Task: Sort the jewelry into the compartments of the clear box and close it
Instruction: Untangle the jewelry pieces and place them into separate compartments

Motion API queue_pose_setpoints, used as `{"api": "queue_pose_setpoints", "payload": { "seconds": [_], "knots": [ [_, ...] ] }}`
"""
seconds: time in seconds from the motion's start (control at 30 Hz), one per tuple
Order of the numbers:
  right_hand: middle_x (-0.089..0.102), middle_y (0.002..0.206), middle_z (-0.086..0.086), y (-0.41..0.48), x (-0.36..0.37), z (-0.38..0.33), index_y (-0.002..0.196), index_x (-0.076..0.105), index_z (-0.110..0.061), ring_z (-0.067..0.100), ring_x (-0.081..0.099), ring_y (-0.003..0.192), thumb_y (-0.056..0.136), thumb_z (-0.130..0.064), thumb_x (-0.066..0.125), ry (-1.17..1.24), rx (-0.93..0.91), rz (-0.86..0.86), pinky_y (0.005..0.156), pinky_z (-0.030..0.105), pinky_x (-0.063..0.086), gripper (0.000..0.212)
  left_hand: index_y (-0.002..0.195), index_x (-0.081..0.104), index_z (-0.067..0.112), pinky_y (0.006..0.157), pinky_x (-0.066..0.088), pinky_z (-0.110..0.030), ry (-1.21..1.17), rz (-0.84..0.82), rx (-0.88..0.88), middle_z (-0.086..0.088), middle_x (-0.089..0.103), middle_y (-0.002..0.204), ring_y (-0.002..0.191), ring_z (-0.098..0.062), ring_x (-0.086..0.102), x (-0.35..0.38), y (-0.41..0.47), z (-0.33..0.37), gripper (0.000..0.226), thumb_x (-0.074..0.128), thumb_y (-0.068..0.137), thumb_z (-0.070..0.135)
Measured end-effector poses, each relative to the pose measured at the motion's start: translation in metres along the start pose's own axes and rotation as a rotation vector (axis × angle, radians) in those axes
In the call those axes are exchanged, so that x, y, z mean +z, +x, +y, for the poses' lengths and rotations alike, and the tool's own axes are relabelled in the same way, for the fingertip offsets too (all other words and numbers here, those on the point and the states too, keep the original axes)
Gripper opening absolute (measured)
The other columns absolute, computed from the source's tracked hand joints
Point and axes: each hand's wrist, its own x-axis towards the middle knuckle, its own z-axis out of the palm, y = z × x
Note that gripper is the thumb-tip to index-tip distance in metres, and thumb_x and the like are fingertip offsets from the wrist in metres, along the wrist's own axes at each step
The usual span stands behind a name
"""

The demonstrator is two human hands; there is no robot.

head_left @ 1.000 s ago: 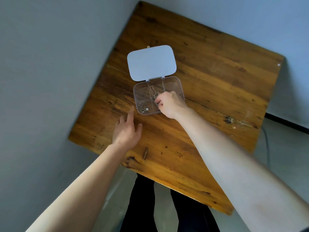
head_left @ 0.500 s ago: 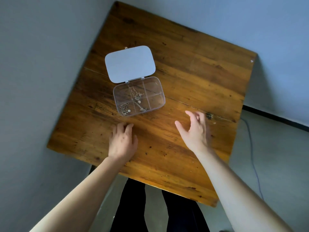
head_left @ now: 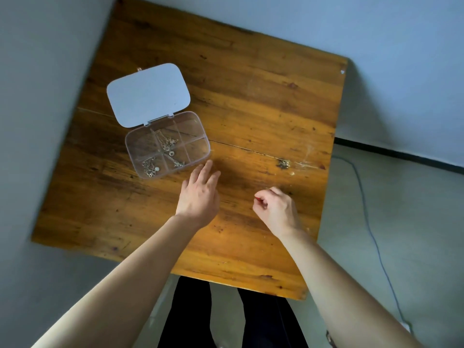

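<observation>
Clear box (head_left: 167,144) lid open, jewelry inside | L hand (head_left: 199,194) fingers spread nr box | R hand (head_left: 276,209) fingers curled, contents unclear

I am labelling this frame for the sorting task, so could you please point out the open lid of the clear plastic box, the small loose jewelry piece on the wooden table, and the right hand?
Open lid (head_left: 148,94): head view, centre of panel.
Loose jewelry piece (head_left: 283,164): head view, its middle.
Right hand (head_left: 276,209): head view, back of hand.

Left hand (head_left: 198,197) flat, fingers extended; right hand (head_left: 276,209) loosely curled.
</observation>
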Motion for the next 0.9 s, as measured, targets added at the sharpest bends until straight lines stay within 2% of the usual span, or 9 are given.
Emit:
{"api": "queue_pose_setpoints", "payload": {
  "seconds": [0.1, 0.17, 0.3, 0.43, 0.57, 0.7, 0.8, 0.9],
  "knots": [
    [0.072, 0.082, 0.003, 0.02, -0.009, 0.0, 0.086, 0.077, -0.011, 0.014, 0.063, 0.068, 0.078, -0.01, 0.08, 0.044, 0.067, 0.021, 0.069, 0.028, 0.06, 0.009, 0.149, 0.035, 0.02, 0.108, 0.031, -0.052, 0.075, -0.039, -0.013, -0.003, 0.014, 0.165, 0.146, -0.028, 0.021, -0.001, 0.013, 0.006, 0.054, 0.043, 0.096, 0.022],
    [0.075, 0.083, 0.0, 0.044, -0.02, 0.0, 0.086, 0.078, -0.013, 0.011, 0.066, 0.072, 0.078, -0.013, 0.079, 0.109, 0.124, 0.073, 0.072, 0.028, 0.06, 0.009, 0.148, 0.039, 0.021, 0.107, 0.032, -0.053, 0.095, -0.037, -0.039, -0.002, 0.019, 0.164, 0.144, -0.028, 0.023, -0.002, 0.02, 0.008, 0.052, 0.044, 0.096, 0.023],
    [0.077, 0.091, -0.005, 0.115, -0.046, -0.002, 0.095, 0.078, -0.019, 0.011, 0.071, 0.086, 0.082, -0.021, 0.074, 0.205, 0.214, 0.24, 0.083, 0.018, 0.046, 0.014, 0.138, 0.052, 0.019, 0.103, 0.038, -0.053, 0.07, 0.012, -0.056, -0.003, 0.037, 0.157, 0.14, -0.028, 0.031, -0.003, 0.027, 0.009, 0.044, 0.048, 0.094, 0.022],
    [0.077, 0.095, -0.003, 0.174, -0.065, -0.001, 0.098, 0.079, -0.02, 0.011, 0.069, 0.089, 0.083, -0.022, 0.069, 0.228, 0.212, 0.373, 0.079, 0.012, 0.04, 0.018, 0.129, 0.06, 0.016, 0.098, 0.043, -0.05, 0.042, 0.07, -0.067, -0.006, 0.048, 0.149, 0.136, -0.03, 0.038, -0.003, 0.031, 0.012, 0.04, 0.053, 0.09, 0.019],
    [0.072, 0.109, 0.006, 0.198, -0.06, 0.015, 0.111, 0.077, -0.015, 0.019, 0.067, 0.101, 0.092, -0.016, 0.066, 0.143, 0.219, 0.317, 0.082, 0.012, 0.037, 0.022, 0.128, 0.061, 0.016, 0.095, 0.045, -0.05, 0.054, 0.09, -0.068, -0.006, 0.05, 0.147, 0.132, -0.031, 0.042, 0.0, 0.033, 0.012, 0.04, 0.054, 0.089, 0.018],
    [0.063, 0.123, 0.01, 0.194, -0.05, 0.026, 0.131, 0.065, -0.016, 0.025, 0.063, 0.111, 0.097, -0.02, 0.063, 0.101, 0.269, 0.213, 0.091, 0.025, 0.046, 0.034, 0.13, 0.059, 0.016, 0.096, 0.046, -0.048, 0.08, 0.079, -0.053, -0.006, 0.048, 0.149, 0.132, -0.031, 0.041, -0.001, 0.031, 0.011, 0.042, 0.053, 0.088, 0.017],
    [0.057, 0.133, 0.007, 0.186, -0.05, 0.02, 0.139, 0.058, -0.021, 0.023, 0.063, 0.113, 0.097, -0.02, 0.064, 0.086, 0.266, 0.157, 0.084, 0.022, 0.044, 0.043, 0.132, 0.058, 0.017, 0.094, 0.048, -0.046, 0.074, 0.047, -0.039, -0.005, 0.046, 0.151, 0.135, -0.029, 0.039, -0.008, 0.031, 0.01, 0.043, 0.05, 0.089, 0.018],
    [0.047, 0.143, 0.006, 0.178, -0.05, 0.004, 0.142, 0.053, -0.025, 0.024, 0.063, 0.11, 0.095, -0.018, 0.065, 0.038, 0.286, 0.118, 0.081, 0.029, 0.054, 0.049, 0.127, 0.062, 0.019, 0.088, 0.051, -0.04, 0.013, -0.016, -0.045, -0.002, 0.05, 0.148, 0.132, -0.028, 0.046, -0.018, 0.033, 0.009, 0.037, 0.05, 0.092, 0.021]
  ]
}}
